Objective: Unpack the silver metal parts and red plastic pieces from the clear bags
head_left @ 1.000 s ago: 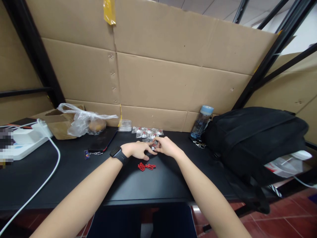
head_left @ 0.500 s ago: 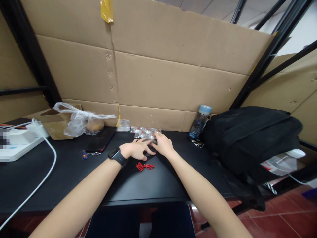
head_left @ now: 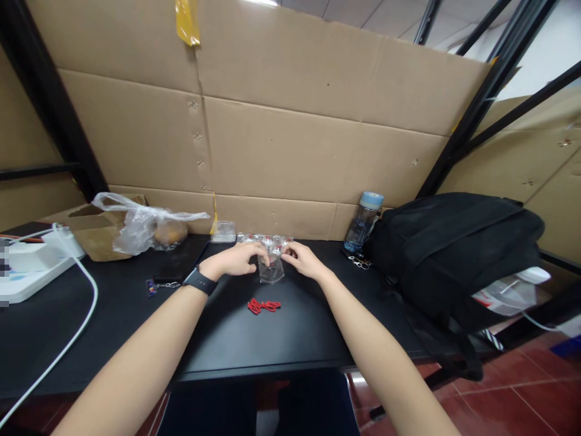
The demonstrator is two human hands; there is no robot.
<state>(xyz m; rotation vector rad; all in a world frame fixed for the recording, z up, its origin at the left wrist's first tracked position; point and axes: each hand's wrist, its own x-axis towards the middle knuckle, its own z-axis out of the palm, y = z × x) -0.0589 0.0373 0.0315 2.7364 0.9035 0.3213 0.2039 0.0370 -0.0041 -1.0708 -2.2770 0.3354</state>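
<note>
Several small clear plastic packets point(head_left: 278, 240) with red and silvery contents lie together at the foot of the cardboard wall. One clear plastic bag point(head_left: 271, 274) sits nearer me, between my two hands, with a bit of red near its top. My left hand point(head_left: 236, 258) reaches over from the left, its fingertips on the bag's upper part and its thumb apart from them. On the other side, my right hand point(head_left: 303, 259) has thumb and forefinger closed at the bag's upper right edge. A bundle of red cord point(head_left: 264, 306) rests on the black table point(head_left: 254, 345) in front of the hands.
Left stand a power strip point(head_left: 27, 281) with a white cable, a knotted plastic bag point(head_left: 136, 227), a black phone-like slab point(head_left: 179, 263) with a keychain, and a clear box point(head_left: 223, 231). Right are a water bottle point(head_left: 363, 221), keys point(head_left: 358, 262) and a black backpack point(head_left: 454, 248).
My hands have moved apart, the left one leftward. A clear plastic bag now shows between them, closer to me than the other packets. The view has shifted slightly.
</note>
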